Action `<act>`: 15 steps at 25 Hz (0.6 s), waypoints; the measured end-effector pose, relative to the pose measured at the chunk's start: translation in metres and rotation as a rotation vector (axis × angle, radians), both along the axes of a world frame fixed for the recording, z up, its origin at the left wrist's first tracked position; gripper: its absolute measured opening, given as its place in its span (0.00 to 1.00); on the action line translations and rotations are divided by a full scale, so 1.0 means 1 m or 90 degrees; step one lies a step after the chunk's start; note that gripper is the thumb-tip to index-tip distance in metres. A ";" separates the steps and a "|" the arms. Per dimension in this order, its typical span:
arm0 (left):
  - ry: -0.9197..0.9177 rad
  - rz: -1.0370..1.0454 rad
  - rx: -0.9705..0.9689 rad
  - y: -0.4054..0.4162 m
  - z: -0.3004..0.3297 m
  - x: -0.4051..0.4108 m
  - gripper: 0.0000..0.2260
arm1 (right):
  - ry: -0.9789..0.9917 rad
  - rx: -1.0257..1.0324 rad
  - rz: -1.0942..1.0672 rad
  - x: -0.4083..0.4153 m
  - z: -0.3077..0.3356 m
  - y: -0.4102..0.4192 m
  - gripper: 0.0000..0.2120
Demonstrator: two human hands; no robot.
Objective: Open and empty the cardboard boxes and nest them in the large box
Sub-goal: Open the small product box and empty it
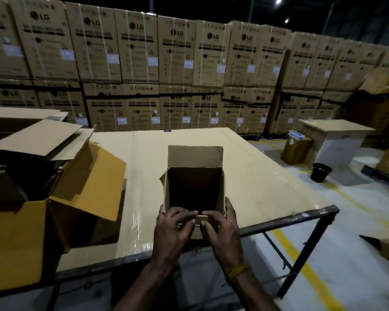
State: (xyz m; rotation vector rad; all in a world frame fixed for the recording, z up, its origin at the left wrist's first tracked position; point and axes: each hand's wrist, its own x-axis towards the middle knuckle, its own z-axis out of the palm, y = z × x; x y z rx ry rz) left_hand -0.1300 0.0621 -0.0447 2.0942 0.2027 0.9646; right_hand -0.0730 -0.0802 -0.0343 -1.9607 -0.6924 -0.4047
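The left hand [173, 227] grips the near edge of a small cardboard box [194, 187], its fingers curled over the rim and reaching into the opening. The right hand [220, 230] holds the same edge just beside it, thumb along the box's right corner and fingers bent over a folded near flap [202, 219] that sits between the two hands. A yellow thread band [235, 271] circles the right wrist.

The small box stands upright on the table [267, 182] near its front edge, open at the top, with its far flap [195, 156] raised straight up. Its inside is dark, and what it holds, if anything, cannot be made out.

To the left, on the same table, lies a large box [85, 187] with yellow-brown flaps spread open, tipped so that its mouth faces the small box. Further left sit more opened boxes [32, 138] with pale flaps.

On the floor to the right stand a black bucket [321, 172], a small brown carton [295, 151] and a pale cabinet [339, 142]. A wall of stacked washing-machine cartons [177, 75] fills the background.
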 end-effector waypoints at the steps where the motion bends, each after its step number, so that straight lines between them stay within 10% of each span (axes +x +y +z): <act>1: -0.002 -0.006 0.006 -0.001 0.002 -0.016 0.10 | 0.002 0.006 -0.005 -0.017 0.001 -0.001 0.12; 15: -0.029 -0.067 0.042 0.014 0.029 -0.165 0.08 | -0.007 0.051 -0.069 -0.184 0.016 0.012 0.15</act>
